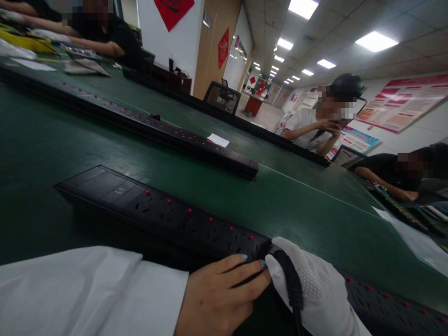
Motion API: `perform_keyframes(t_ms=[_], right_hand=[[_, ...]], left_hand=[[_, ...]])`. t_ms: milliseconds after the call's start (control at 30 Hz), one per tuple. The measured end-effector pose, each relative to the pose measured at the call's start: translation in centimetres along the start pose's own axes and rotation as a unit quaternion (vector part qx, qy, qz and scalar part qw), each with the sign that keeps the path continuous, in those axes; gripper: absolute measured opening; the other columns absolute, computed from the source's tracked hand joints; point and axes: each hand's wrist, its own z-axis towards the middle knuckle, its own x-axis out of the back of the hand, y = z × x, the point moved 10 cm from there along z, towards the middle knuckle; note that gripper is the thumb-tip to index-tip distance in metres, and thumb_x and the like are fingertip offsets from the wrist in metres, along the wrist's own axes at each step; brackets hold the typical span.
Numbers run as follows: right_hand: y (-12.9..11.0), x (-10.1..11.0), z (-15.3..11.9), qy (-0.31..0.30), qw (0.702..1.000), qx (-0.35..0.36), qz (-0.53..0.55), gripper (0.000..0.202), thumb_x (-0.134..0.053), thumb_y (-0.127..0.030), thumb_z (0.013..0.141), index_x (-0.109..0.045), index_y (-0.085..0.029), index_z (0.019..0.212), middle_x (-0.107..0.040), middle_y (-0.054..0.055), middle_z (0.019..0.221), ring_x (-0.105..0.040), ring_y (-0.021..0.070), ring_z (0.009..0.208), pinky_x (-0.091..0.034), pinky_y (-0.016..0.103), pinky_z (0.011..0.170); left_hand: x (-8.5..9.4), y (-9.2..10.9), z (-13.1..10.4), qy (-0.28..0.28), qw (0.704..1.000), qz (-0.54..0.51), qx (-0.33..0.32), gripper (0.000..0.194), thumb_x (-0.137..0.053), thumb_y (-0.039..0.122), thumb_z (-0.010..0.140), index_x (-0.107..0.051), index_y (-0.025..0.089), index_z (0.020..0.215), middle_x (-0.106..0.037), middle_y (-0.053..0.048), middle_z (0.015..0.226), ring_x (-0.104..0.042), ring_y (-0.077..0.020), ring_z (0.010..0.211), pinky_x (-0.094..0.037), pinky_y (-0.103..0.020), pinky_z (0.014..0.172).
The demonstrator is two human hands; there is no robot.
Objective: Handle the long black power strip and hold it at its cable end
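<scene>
A long black power strip [121, 191] with several sockets and red dots along its top lies slantwise in front of me. My left hand [224, 295], bare below a white sleeve, has its fingers stretched out against the near edge of the strip, close to my right hand. In a white dotted glove, my right hand [317, 284] is closed around a black power plug [290, 275] with its cord hanging downward. The plug is at one of the sockets; its front is hidden, so I cannot tell how far in it sits.
A second black power strip [168, 135] lies farther back on the green table [315, 210]. Beside it is a small white paper [218, 140]. A clear plastic sheet [416, 242] and bundled wires [395, 205] are at the right. Other people sit around the table.
</scene>
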Motion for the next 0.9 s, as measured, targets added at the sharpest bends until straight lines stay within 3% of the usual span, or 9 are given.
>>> perform_keyframes(t_ms=[167,467,600,800,900], right_hand=[[-0.07,-0.15,-0.24,0.0,1.0,-0.005,0.0,0.03,-0.052,-0.039,0.091,-0.056,-0.019,0.112,-0.058,0.006,0.111,-0.059,0.0148,0.09,-0.051,0.034,0.078],[-0.12,0.4,0.63,0.005,1.0,0.001,0.005,0.029,-0.049,-0.037,0.09,-0.066,-0.018,0.104,-0.069,0.005,0.082,-0.064,0.0132,0.071,-0.048,0.022,0.064],[-0.14,0.42,0.58,0.005,1.0,0.0,0.002,0.031,-0.051,-0.038,0.089,-0.064,-0.016,0.107,-0.068,0.006,0.085,-0.064,0.0142,0.072,-0.05,0.025,0.066],[-0.29,0.16,0.22,0.0,1.0,0.006,0.007,0.031,-0.052,-0.039,0.09,-0.055,-0.018,0.112,-0.058,0.006,0.111,-0.059,0.0149,0.091,-0.051,0.035,0.078],[-0.27,0.2,0.26,0.003,1.0,0.005,0.007,0.031,-0.051,-0.039,0.091,-0.056,-0.018,0.112,-0.06,0.006,0.107,-0.059,0.0141,0.087,-0.051,0.033,0.075]], left_hand=[[0.03,0.16,0.01,0.001,1.0,0.0,0.001,0.026,-0.043,0.02,0.095,-0.068,0.018,0.088,-0.041,-0.005,0.143,-0.032,-0.0201,0.132,-0.017,-0.033,0.108],[0.4,-0.04,0.11,0.012,1.0,-0.006,0.004,0.023,-0.043,0.02,0.094,-0.066,0.016,0.095,-0.043,-0.005,0.141,-0.036,-0.0189,0.13,-0.021,-0.031,0.106],[0.08,0.1,0.06,-0.002,1.0,-0.007,0.0,0.023,-0.043,0.02,0.094,-0.066,0.017,0.091,-0.039,-0.004,0.144,-0.035,-0.0199,0.131,-0.02,-0.033,0.107],[0.0,0.11,0.05,-0.001,1.0,-0.004,-0.002,0.023,-0.045,0.02,0.094,-0.067,0.018,0.09,-0.04,-0.004,0.144,-0.034,-0.0199,0.131,-0.021,-0.033,0.107],[-0.02,0.05,0.12,-0.002,1.0,-0.002,0.0,0.022,-0.045,0.021,0.094,-0.066,0.017,0.09,-0.039,-0.004,0.144,-0.034,-0.0202,0.131,-0.021,-0.033,0.106]])
